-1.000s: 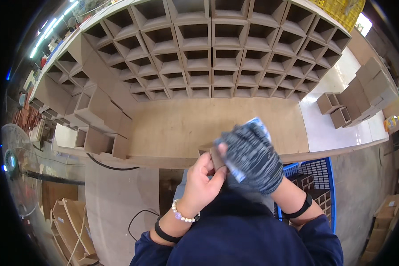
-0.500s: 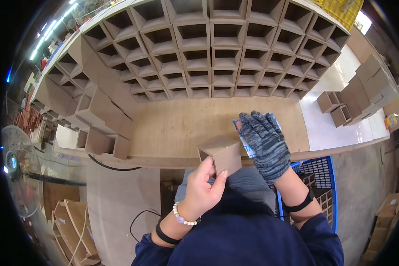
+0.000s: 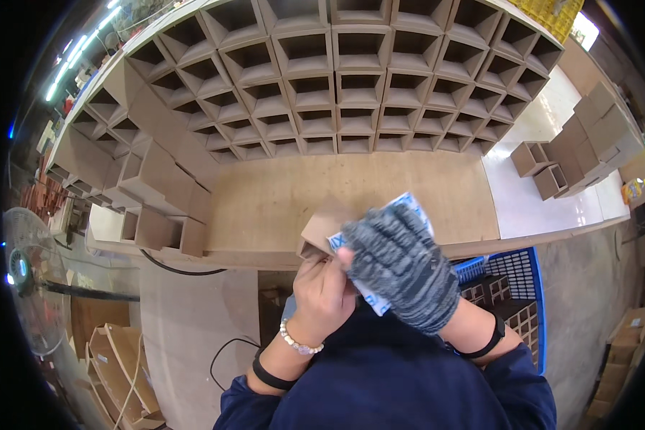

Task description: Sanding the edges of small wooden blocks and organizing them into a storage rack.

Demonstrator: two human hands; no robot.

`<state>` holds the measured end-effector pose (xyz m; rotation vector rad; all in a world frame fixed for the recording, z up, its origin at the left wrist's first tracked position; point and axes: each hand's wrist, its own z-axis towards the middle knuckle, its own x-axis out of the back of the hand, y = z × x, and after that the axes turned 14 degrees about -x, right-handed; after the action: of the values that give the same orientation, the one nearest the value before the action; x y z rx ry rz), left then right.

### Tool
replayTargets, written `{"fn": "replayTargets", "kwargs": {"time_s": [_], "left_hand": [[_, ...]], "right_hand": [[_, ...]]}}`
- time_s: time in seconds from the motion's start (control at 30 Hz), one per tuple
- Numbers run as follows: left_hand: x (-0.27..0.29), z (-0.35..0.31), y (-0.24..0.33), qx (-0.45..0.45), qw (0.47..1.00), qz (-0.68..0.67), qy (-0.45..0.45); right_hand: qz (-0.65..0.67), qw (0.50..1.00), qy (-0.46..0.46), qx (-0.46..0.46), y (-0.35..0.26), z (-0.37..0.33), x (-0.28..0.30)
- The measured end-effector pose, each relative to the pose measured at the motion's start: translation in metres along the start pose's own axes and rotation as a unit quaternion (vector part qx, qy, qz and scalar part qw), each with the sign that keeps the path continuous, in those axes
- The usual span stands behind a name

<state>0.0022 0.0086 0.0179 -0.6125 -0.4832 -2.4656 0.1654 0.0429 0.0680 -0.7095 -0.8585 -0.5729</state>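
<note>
Across the top of the frame: a wall of open-ended brown boxes [image 3: 351,66], biggest item in view, at the far side of the wooden workbench [image 3: 279,193] that fills the middle. Left side of frame, stepped box stack [image 3: 161,175]; upper right, smaller box stack [image 3: 595,143] on a white surface. Lower right, blue basket [image 3: 539,308] beyond the bench's near edge, brown pieces inside. Frame center, right hand [image 3: 401,265]: grey knit glove, thumb tip bare, fingers together and bent over the sheet, keeping it under the palm. Just lower left of that, left hand [image 3: 322,287]: bare, fingers closed on the near end of the held box. Sheet [image 3: 412,208] is blue and white, slanted, one corner poking to upper right, one to lower right of the left hand. Held box [image 3: 326,221] sits at the bench's near edge, directly above the left fingers and left of the gloved ones; open end faces lower left. Left hand is the nearer, in contact. Sheet's left corner overlaps the box's right side; can't tell if it's pressing. Box's long axis: can't tell, too much covered.
</note>
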Motion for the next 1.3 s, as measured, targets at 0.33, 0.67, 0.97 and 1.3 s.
{"fn": "replayTargets", "kwargs": {"time_s": [0.33,0.67,0.97,1.3], "left_hand": [[-0.014,-0.019,-0.012,0.050,0.998,0.021,-0.045],[-0.016,-0.026,-0.013,0.058,0.995,0.018,-0.078],[-0.024,-0.029,-0.011,-0.002,0.998,0.056,-0.041],[-0.022,-0.026,-0.008,0.006,0.997,0.061,-0.045]], "right_hand": [[-0.013,0.999,-0.026,-0.018,0.013,-0.007,-0.024],[0.014,0.998,-0.062,-0.025,0.013,-0.011,-0.025],[-0.043,0.998,-0.030,-0.042,0.035,-0.020,-0.013],[-0.058,0.997,-0.010,-0.050,0.039,-0.019,-0.013]]}}
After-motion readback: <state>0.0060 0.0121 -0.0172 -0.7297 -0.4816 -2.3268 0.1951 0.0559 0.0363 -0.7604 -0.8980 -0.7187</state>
